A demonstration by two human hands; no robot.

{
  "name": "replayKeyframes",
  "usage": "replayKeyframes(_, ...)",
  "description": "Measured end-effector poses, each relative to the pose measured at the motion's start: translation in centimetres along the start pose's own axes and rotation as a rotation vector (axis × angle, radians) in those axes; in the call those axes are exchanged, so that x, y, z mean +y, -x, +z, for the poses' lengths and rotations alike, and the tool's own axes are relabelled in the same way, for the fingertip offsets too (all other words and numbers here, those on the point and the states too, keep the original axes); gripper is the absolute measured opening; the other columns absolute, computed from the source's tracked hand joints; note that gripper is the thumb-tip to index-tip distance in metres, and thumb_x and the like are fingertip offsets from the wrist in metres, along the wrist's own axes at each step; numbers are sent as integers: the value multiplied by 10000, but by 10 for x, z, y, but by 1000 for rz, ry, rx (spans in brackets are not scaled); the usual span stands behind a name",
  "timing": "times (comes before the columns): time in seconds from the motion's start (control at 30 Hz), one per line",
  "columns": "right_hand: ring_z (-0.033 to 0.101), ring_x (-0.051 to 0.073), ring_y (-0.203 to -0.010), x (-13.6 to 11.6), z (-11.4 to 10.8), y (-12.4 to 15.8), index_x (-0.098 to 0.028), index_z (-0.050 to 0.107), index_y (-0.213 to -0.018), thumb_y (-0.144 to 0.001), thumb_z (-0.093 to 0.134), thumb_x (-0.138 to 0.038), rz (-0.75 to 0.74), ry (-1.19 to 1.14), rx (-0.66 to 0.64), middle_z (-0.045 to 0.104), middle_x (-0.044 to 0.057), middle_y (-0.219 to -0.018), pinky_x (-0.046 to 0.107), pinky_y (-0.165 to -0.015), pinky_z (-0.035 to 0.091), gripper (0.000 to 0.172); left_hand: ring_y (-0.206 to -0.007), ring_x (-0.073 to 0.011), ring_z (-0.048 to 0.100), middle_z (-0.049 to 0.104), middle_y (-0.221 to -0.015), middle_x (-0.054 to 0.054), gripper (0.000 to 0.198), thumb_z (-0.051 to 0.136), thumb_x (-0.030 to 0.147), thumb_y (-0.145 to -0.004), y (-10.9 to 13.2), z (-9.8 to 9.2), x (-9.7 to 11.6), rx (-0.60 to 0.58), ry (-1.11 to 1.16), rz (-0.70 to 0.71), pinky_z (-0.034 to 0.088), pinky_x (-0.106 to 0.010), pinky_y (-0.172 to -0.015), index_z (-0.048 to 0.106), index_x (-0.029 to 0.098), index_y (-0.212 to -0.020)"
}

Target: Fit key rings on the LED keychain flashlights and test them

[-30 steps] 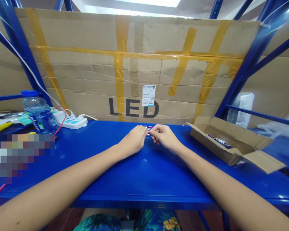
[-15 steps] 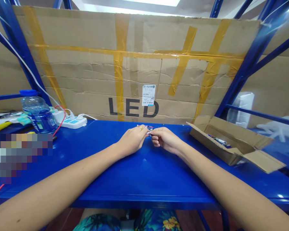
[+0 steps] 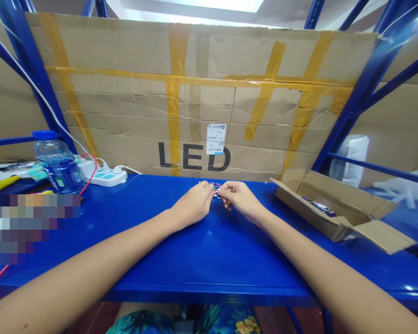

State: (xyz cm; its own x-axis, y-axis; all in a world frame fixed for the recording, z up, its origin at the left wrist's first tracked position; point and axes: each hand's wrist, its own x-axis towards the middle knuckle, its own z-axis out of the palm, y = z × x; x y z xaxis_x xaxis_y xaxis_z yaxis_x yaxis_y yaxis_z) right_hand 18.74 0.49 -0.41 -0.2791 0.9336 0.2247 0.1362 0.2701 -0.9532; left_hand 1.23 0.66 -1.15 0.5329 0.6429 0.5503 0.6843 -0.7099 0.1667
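My left hand (image 3: 195, 202), with a ring on a finger, lies palm down near the back of the blue table (image 3: 209, 260), fingers curled over small shiny metal pieces (image 3: 216, 189). These show silver and purplish parts between my hands; their kind is too small to make out. Close on the right, my right hand (image 3: 239, 199) pinches the end of the pieces with thumb and forefinger. Its other fingers are folded in. My left fingertips are mostly hidden behind the hand. A tiny red bit (image 3: 257, 226) shows beside my right wrist.
An open cardboard box (image 3: 308, 218) at the right holds slim shiny items (image 3: 318, 206). At the left stand a blue-capped bottle (image 3: 57, 162) and a white power strip (image 3: 108, 177) with cables. A large cardboard panel (image 3: 139, 116) marked LED closes off the back, between blue posts.
My right hand has shifted slightly at the metal pieces, and more of them shows between my hands. The left hand stays almost in place; the whole view has moved a little.
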Motion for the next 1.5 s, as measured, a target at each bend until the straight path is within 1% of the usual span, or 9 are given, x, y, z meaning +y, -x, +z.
replayKeyframes(0.07,482,94,-447,1,1,0,-184,517,-675,-719,709,-434,-1,-2,4,525,-37,-519,235,-424,381,319,-883,-213,585,619,-919,-99,236,380,195,-973,-1,0,-1,-10,26,-6,478,-361,-825,597,139,-895)
replayKeyframes(0.3,492,93,-450,3,1,-1,-174,527,-646,-681,743,-446,20,-99,-4,546,-26,-530,237,-431,369,350,-833,-193,589,626,-867,-64,191,464,208,-954,-2,0,-4,70,122,13,469,-340,-783,633,153,-884)
replayKeyframes(0.5,440,80,-420,5,1,-2,-173,509,-619,-689,727,-398,90,-187,-38,473,-51,-482,238,-426,317,321,-824,-183,575,606,-859,-59,156,474,191,-949,0,4,-5,121,125,68,471,-324,-776,612,151,-887)
replayKeyframes(0.8,353,64,-387,5,2,-2,-182,488,-621,-697,733,-343,172,-258,-73,323,-97,-429,235,-427,273,302,-903,-204,592,595,-983,-100,201,399,208,-975,2,3,-2,17,-23,60,490,-352,-836,586,136,-997)
replayKeyframes(0.9,396,77,-395,3,1,-2,-189,479,-630,-742,699,-370,105,-142,-71,392,-77,-428,237,-433,312,306,-903,-215,607,603,-1016,-108,201,398,229,-974,2,2,-2,4,-82,35,499,-358,-810,579,142,-987)
replayKeyframes(1.03,509,110,-459,-2,-10,-3,-177,568,-789,-805,640,-395,-12,150,-63,574,-18,-544,242,-452,397,230,-897,-214,625,642,-974,-75,184,409,277,-979,2,0,-3,12,-8,-40,496,-354,-785,560,177,-953)
replayKeyframes(1.17,558,131,-534,-5,-23,-6,-158,622,-906,-828,608,-375,-99,263,-67,625,19,-654,243,-450,427,231,-860,-218,634,668,-918,-56,157,417,292,-974,2,-3,-3,-2,56,-98,487,-351,-740,534,194,-938)
replayKeyframes(1.37,557,118,-544,-2,-19,-4,-167,591,-774,-851,577,-391,-108,291,-180,624,19,-665,233,-463,435,237,-876,-223,631,671,-967,-74,149,405,252,-970,4,-1,-1,-41,48,-2,486,-360,-759,531,187,-927)
replayKeyframes(1.5,536,107,-497,-1,-14,-1,-179,534,-704,-848,568,-345,-76,307,-184,584,-7,-594,227,-454,417,222,-853,-228,637,671,-963,-99,122,417,224,-958,6,1,-1,-71,29,46,495,-356,-727,525,172,-933)
